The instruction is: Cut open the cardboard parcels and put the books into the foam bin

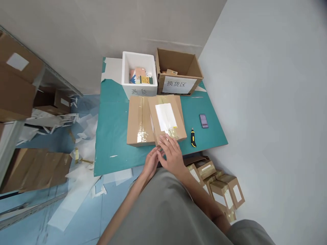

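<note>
My left hand [151,160] is at the near end of the boxes, its fingers pinched together. Whatever it grips, if anything, is too small or hidden to name. Over the near edge of a labelled cardboard box [155,115], my right hand [171,153] lies with fingers stretched out, its thumb close to the left fingertips. This taped box has a white label [166,116] on top and rests at a slant, partly over a larger taped cardboard box [134,119]. To the right of them, a black and yellow utility knife [193,137] lies on the green tabletop [112,126].
Behind the boxes stand a white foam box [139,90] holding small packets and an open cardboard box [160,80] with a paper sign. A phone [203,120] lies at the right. Several parcels [222,194] are stacked below; shelving [15,136] with cartons is at the left.
</note>
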A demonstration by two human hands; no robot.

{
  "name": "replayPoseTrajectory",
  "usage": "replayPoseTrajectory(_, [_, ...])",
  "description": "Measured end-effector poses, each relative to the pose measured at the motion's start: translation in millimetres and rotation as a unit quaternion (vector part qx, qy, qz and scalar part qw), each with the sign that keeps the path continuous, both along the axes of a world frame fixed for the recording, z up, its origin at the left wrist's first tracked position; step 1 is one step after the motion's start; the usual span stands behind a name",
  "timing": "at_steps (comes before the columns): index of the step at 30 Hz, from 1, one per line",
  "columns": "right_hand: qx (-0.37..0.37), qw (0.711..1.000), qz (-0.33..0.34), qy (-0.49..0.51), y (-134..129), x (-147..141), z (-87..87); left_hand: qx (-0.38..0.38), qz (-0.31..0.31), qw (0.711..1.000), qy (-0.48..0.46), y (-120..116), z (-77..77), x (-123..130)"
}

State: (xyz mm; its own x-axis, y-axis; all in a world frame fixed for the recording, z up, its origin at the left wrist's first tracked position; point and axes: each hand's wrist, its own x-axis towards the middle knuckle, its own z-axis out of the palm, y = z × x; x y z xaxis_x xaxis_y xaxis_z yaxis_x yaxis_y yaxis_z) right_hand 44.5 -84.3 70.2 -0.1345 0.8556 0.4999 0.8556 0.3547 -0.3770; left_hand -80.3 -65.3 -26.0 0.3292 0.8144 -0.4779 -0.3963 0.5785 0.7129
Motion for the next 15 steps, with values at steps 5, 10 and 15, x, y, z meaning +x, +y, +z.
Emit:
replayPoseTrajectory(5, [0.023,0.979,-0.136,0.147,-3.8,85.5,0.9,0.094,0.127,0.929,0.334,18.3,-20.0,-57.9])
replayPoseTrajectory(10, [-0.192,0.929,-0.177,0.261,-13.6,154.3,-85.4,0.242,0.071,0.817,0.519,52.3,-34.2,-97.1])
replayPoseTrajectory(15, [-0.260,0.942,-0.128,0.168,4.5,150.5,-154.7,0.254,0.023,0.747,0.614,78.0,-37.3,-94.9])
